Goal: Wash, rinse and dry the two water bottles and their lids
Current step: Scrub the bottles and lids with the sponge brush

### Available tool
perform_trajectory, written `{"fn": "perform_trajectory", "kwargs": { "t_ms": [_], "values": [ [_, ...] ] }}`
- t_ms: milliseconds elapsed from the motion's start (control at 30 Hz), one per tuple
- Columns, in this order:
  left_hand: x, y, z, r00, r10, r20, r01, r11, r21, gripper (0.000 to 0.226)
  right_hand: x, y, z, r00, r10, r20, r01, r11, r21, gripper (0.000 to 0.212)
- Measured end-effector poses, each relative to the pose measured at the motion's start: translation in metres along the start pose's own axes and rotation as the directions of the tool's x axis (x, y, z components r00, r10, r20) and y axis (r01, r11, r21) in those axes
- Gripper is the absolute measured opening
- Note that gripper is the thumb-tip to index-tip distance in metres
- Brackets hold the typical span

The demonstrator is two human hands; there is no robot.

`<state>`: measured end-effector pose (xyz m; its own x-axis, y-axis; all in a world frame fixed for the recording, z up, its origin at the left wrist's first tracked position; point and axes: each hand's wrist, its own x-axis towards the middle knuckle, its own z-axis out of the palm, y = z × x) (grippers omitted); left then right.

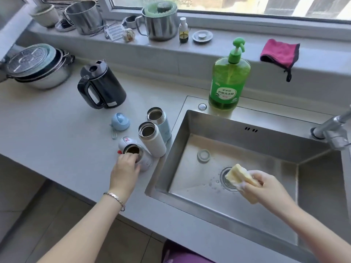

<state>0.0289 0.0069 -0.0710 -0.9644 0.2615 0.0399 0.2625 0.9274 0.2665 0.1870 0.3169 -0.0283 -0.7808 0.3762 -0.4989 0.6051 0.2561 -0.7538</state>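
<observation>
The left hand point(125, 168) is curling its fingers over the open rim of a short white bottle point(145, 162), which is standing on the grey bench point(57, 133) close to the sink's left edge. The right hand point(266, 186) is gripping a yellow sponge point(238, 175), foam clinging to the fingers, and is holding it above the drain point(223, 177) of the steel sink point(247, 147).

Just behind the gripped bottle a taller white bottle point(152, 143) is standing open, and behind that a pale blue bottle point(163, 126), also open; the three are crowding each other in a tight row along the sink rim. A white lid point(124, 141) with red marks is lying against the short bottle's far side, and a blue lid point(120, 122) is sitting a little farther back. A pale ring point(203, 156) is lying on the sink floor, near the drain.

Farther out, a black kettle point(102, 88) is standing behind the lids, a green soap bottle point(228, 82) with a pump is sitting on the sink's back ledge, and the tap point(332, 128) is reaching in from the right. A pink cloth point(278, 53) is hanging over the sill, and stacked pots point(39, 71) are sitting at the bench's far left.
</observation>
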Motion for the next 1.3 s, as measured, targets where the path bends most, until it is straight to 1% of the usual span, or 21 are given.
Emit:
{"fn": "perform_trajectory", "kwargs": {
  "t_ms": [100,200,233,300,400,467,500,567,633,667,700,767,800,900,933,1000,1067,1133,1200,1233,1300],
  "values": [
    [-0.003,0.002,0.0,0.997,-0.041,0.064,0.041,0.999,0.002,0.004,-0.016,0.011,-0.006,1.0,0.031,-0.005,-0.031,0.999,0.035,0.014],
    [-0.021,0.021,-0.011,0.989,-0.091,0.114,0.112,0.975,-0.191,0.005,-0.031,0.023,-0.017,0.997,0.03,-0.074,-0.023,0.996,0.091,0.019],
    [-0.029,0.035,-0.018,0.982,-0.125,0.142,0.162,0.943,-0.291,0.003,-0.035,0.026,-0.02,0.993,0.027,-0.111,-0.013,0.992,0.128,0.023],
    [-0.045,0.071,-0.029,0.956,-0.165,0.243,0.269,0.827,-0.494,0.004,-0.044,0.026,-0.023,0.98,0.016,-0.2,0.033,0.971,0.239,0.026],
    [-0.062,0.128,-0.032,0.917,-0.074,0.391,0.342,0.648,-0.68,0.014,-0.049,0.016,-0.02,0.946,-0.045,-0.32,0.154,0.933,0.325,0.03],
    [-0.066,0.163,-0.028,0.896,0.001,0.444,0.36,0.585,-0.727,0.01,-0.05,0.006,-0.011,0.907,-0.178,-0.381,0.275,0.937,0.216,0.033],
    [-0.067,0.179,-0.026,0.889,0.04,0.456,0.358,0.559,-0.748,0.013,-0.052,0.003,-0.003,0.874,-0.266,-0.406,0.33,0.939,0.096,0.03],
    [-0.068,0.203,-0.024,0.872,0.129,0.472,0.356,0.495,-0.793,0.013,-0.056,-0.001,0.013,0.773,-0.49,-0.403,0.445,0.872,-0.205,0.028],
    [-0.067,0.218,-0.025,0.856,0.199,0.477,0.349,0.458,-0.818,0.013,-0.058,0.005,0.014,0.698,-0.61,-0.374,0.519,0.792,-0.322,0.028],
    [-0.066,0.221,-0.024,0.86,0.22,0.461,0.333,0.444,-0.832,0.01,-0.053,0.009,0.006,0.697,-0.602,-0.39,0.512,0.798,-0.319,0.029],
    [-0.063,0.223,-0.023,0.87,0.233,0.435,0.302,0.445,-0.843,0.01,-0.049,0.011,-0.006,0.721,-0.545,-0.428,0.463,0.839,-0.287,0.029],
    [-0.059,0.224,-0.02,0.884,0.259,0.389,0.24,0.462,-0.854,0.029,-0.043,0.013,-0.024,0.821,-0.344,-0.455,0.3,0.939,-0.169,0.026],
    [-0.057,0.225,-0.02,0.883,0.271,0.383,0.225,0.471,-0.853,0.031,-0.044,0.011,-0.025,0.849,-0.316,-0.424,0.28,0.949,-0.147,0.024],
    [-0.053,0.23,-0.023,0.86,0.299,0.413,0.256,0.449,-0.856,0.008,-0.057,0.0,-0.007,0.856,-0.432,-0.282,0.425,0.901,-0.09,0.028],
    [-0.052,0.23,-0.023,0.857,0.306,0.415,0.26,0.44,-0.86,0.007,-0.057,0.0,-0.007,0.847,-0.458,-0.269,0.461,0.886,-0.059,0.028],
    [-0.049,0.227,-0.02,0.867,0.302,0.397,0.237,0.452,-0.86,0.008,-0.045,0.005,-0.023,0.866,-0.365,-0.343,0.388,0.922,-0.002,0.021],
    [-0.046,0.226,-0.02,0.881,0.306,0.361,0.189,0.472,-0.861,0.005,-0.038,0.004,-0.035,0.889,-0.271,-0.369,0.296,0.955,0.013,0.027],
    [-0.046,0.228,-0.022,0.868,0.347,0.356,0.176,0.456,-0.872,0.008,-0.045,-0.006,-0.026,0.882,-0.35,-0.314,0.374,0.927,0.016,0.028],
    [-0.048,0.23,-0.024,0.842,0.382,0.38,0.213,0.411,-0.886,0.013,-0.053,-0.013,-0.015,0.847,-0.471,-0.248,0.47,0.88,-0.066,0.028],
    [-0.049,0.23,-0.025,0.839,0.39,0.38,0.216,0.403,-0.889,0.014,-0.05,-0.015,-0.019,0.851,-0.466,-0.242,0.457,0.884,-0.094,0.03],
    [-0.05,0.227,-0.023,0.849,0.394,0.352,0.158,0.447,-0.881,0.018,-0.038,-0.018,-0.035,0.908,-0.329,-0.258,0.329,0.943,-0.044,0.026]
  ]
}}
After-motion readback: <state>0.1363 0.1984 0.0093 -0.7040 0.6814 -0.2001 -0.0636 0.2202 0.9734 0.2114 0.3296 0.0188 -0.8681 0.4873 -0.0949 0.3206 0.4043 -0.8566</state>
